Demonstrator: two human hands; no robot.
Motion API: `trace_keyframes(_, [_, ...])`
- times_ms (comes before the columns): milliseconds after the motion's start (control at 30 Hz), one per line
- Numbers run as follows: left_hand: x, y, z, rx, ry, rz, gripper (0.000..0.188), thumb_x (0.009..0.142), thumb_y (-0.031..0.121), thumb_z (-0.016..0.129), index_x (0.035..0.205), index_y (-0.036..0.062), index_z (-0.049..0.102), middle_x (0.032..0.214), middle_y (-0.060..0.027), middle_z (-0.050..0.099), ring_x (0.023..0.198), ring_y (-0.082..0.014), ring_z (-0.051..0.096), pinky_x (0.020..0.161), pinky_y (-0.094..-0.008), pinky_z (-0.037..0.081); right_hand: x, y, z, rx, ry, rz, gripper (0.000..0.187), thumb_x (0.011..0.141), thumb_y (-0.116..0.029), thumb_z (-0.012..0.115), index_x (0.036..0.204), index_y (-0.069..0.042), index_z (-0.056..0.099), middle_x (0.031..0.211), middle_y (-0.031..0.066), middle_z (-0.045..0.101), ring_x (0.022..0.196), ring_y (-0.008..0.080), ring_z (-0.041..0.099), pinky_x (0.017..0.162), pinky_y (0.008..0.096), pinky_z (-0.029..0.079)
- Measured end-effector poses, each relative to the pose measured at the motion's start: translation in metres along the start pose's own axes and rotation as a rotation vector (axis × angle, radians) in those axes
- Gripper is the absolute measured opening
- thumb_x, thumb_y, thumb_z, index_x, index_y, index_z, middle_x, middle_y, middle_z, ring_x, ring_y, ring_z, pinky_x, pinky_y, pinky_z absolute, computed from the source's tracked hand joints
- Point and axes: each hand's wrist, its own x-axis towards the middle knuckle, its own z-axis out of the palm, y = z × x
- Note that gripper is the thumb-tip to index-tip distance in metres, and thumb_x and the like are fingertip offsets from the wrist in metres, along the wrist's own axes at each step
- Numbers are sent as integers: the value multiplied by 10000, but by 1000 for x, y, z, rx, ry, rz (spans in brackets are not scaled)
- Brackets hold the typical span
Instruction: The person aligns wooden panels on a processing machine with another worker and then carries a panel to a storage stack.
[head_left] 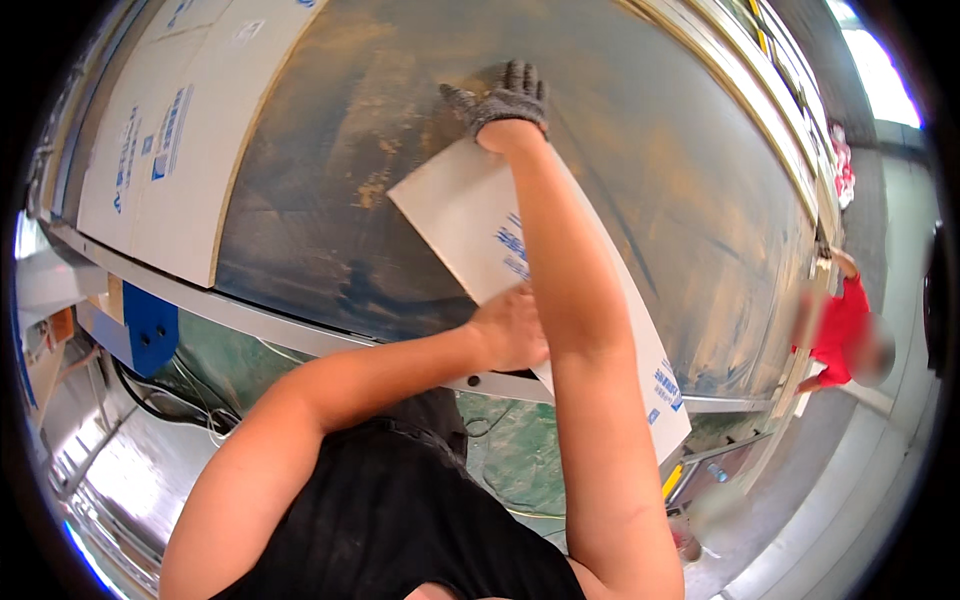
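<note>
Right hand (508, 100): grey work glove, fingers spread flat on surface (330, 210) at far end of white panel (470, 225); grips nothing. Left hand (512, 328): bare, loosely closed on panel's near edge.

Panel: lies diagonal, lower corner overhangs surface edge.

Risk: overhang plus long reach, panel likely to slide or tip off. Bare hand on edge, possible cut.

Surface: dark, worn, dusty. White boards (190, 130) stacked left. Green floor (510, 450), cables. Person in red (840, 330) at right.

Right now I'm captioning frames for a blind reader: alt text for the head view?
A person's gloved right hand and bare left hand press a white printed sheet on a large worn dark worktable. White boards lie at left.
</note>
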Motion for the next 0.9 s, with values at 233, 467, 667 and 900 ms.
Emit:
trace_keyframes(233, [-1,-30,39,54,231,233,494,984,300,475,1390,22,519,1541,-158,439,1472,-309,330,1209,-467,242,-26,-63,6,-450,-95,-400,947,942,-716,364,1604,-56,209,1678,159,166,1558,344,88,1256,472,38])
trace_keyframes(467, [-7,-56,35,367,72,325,731,1003,541,411,1555,67,351,1666,-156,215,1559,-301,125,1263,-513,-8,-150,-164,-20,415,-295,-653,941,947,-662,478,1585,-14,236,1634,214,250,1549,364,111,1257,463,100])
trace_keyframes(667, [-32,-65,-22,200,-116,81,776,968,573,465,1559,84,346,1651,-80,289,1546,-264,174,1261,-474,55,-105,-31,-42,-374,-390,-562,918,886,-648,619,1537,-46,381,1577,204,377,1525,330,238,1253,413,186])
trace_keyframes(900, [-36,-66,-26,285,-83,115,823,962,654,432,1594,146,294,1683,-94,187,1568,-254,75,1266,-453,-26,-28,46,-63,-647,-368,-435,462,991,-306,532,1452,-281,521,1555,64,457,1476,288,351,1221,436,244])
